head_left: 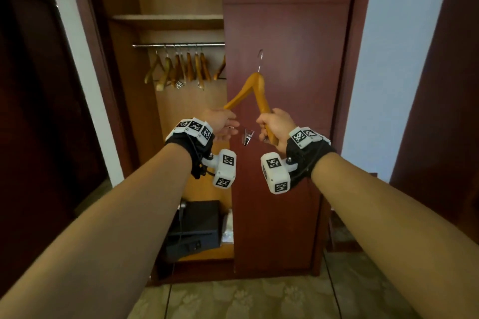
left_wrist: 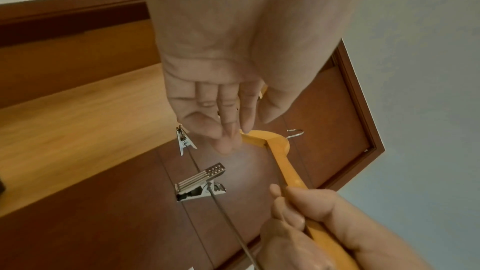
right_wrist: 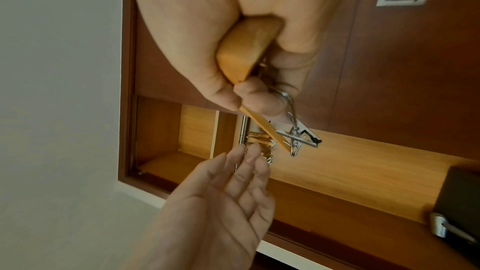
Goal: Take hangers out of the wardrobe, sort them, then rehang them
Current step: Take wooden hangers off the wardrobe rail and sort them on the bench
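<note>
Over on your left, the wardrobe (head_left: 178, 116) stands open and a row of wooden hangers (head_left: 181, 70) hangs on the rail (head_left: 178, 45), bunched close together. Moving in, your left hand (head_left: 220, 122) is at the left arm of the hanger (head_left: 255, 90) you're holding out in front of the closed door (head_left: 285, 59); its fingers (left_wrist: 228, 114) are straight and loosely spread, just touching the wood rather than wrapped round it. Between your hands, metal clips (head_left: 248, 136) dangle from the wire bar. Then your right hand (head_left: 276, 125), and that one is doing the work: fingers clamped round the right arm of the hanger near its end. It looks stiff and light, smooth varnished wood that could slip, so a full wrap on the arm or the neck below the hook (head_left: 260, 59) seems safest. I'd keep off the clips, since they swing and may pinch or snag.
</note>
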The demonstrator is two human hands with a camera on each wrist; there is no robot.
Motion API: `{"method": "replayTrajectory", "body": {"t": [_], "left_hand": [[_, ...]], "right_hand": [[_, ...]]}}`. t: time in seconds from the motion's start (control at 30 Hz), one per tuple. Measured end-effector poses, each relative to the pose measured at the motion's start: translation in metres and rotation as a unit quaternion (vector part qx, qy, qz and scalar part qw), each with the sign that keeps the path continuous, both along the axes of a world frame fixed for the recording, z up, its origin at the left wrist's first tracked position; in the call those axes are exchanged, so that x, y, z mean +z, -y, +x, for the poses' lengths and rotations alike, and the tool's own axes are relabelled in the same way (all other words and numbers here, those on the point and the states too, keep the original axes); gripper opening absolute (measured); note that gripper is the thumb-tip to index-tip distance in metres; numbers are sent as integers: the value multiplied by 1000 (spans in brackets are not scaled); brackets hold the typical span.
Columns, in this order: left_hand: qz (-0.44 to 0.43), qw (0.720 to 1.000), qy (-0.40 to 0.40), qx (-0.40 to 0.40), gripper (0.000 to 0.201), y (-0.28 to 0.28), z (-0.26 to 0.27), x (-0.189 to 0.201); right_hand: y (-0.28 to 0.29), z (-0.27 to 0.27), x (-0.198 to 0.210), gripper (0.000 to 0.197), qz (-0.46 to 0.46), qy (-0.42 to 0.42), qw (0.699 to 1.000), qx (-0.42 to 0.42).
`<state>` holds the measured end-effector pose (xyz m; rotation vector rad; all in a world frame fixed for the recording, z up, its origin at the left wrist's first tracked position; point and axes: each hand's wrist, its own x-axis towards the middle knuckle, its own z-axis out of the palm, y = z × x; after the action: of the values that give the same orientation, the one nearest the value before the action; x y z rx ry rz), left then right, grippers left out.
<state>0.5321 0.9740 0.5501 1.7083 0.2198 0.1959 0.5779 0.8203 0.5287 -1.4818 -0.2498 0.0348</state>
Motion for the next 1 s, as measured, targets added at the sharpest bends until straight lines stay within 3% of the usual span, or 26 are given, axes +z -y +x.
{"method": "replayTrajectory", "body": {"t": [0.2, 0.33, 0.57, 0.77, 0.9, 1.0], "left_hand": [[20, 997, 43, 59, 24, -32, 54, 31], [38, 993, 52, 96, 11, -61, 79, 47], [66, 987, 62, 136, 11, -122, 108, 61], [112, 973, 97, 178, 14, -192, 139, 57], [132, 967, 99, 195, 14, -250, 161, 56], [101, 973, 90, 186, 10, -296, 177, 59]], "right_hand": [[-46, 68, 31, 13, -50, 49, 997, 26], [-74, 111, 51, 14, -89, 71, 992, 54], [-128, 158, 73, 22, -147, 105, 981, 72], [-199, 194, 78, 38, -171, 118, 974, 95], [-257, 212, 79, 28, -194, 141, 966, 94], [-304, 226, 85, 35, -202, 143, 964, 96]]}}
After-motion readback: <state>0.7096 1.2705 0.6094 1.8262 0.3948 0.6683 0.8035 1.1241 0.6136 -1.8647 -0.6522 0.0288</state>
